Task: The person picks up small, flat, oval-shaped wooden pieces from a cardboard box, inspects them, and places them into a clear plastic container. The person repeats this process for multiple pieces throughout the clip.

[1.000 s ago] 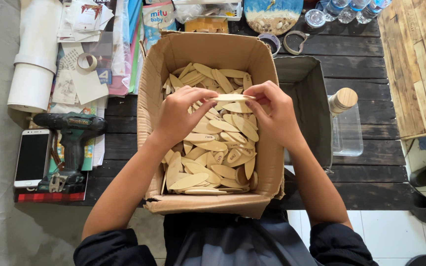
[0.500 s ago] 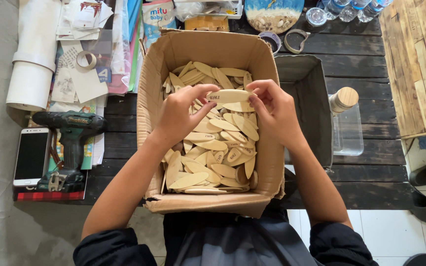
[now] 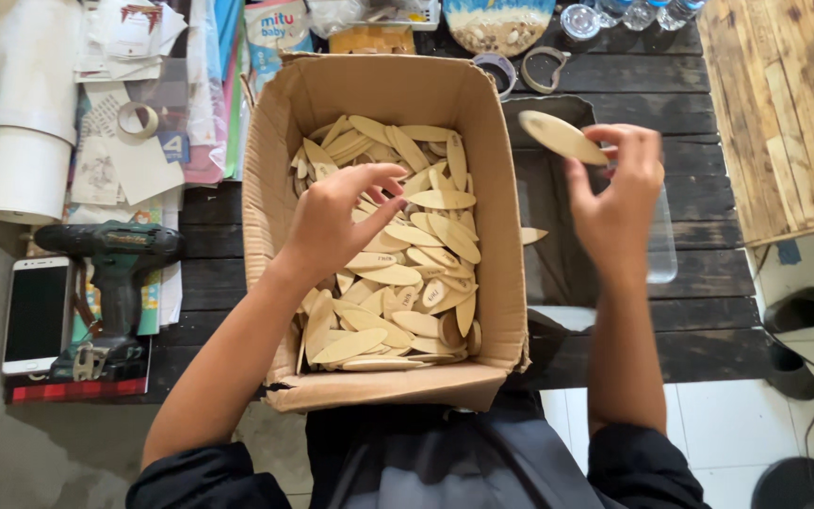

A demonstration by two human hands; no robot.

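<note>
right hand [image 3: 614,203]: pinching one oval wooden piece [image 3: 561,137], holding it over the dark bin [image 3: 558,245] beside the box
left hand [image 3: 336,221]: fingers spread loosely, gripping nothing, hovering over the pile of wooden ovals [image 3: 398,254]
cardboard box [image 3: 280,188]: sitting on the dark slatted surface [image 3: 699,193]
cordless drill [image 3: 115,283]: lying left of the box, phone [image 3: 38,316] just beside it

Pale tan oval wooden piece [image 3: 561,138] in my right hand [image 3: 617,203], same tan as the pile [image 3: 398,254]. Cardboard box [image 3: 492,217] plain brown. Table [image 3: 699,273] near-black planks (drill [image 3: 115,273] dark green, phone [image 3: 38,316] white-edged, black screen).
</note>
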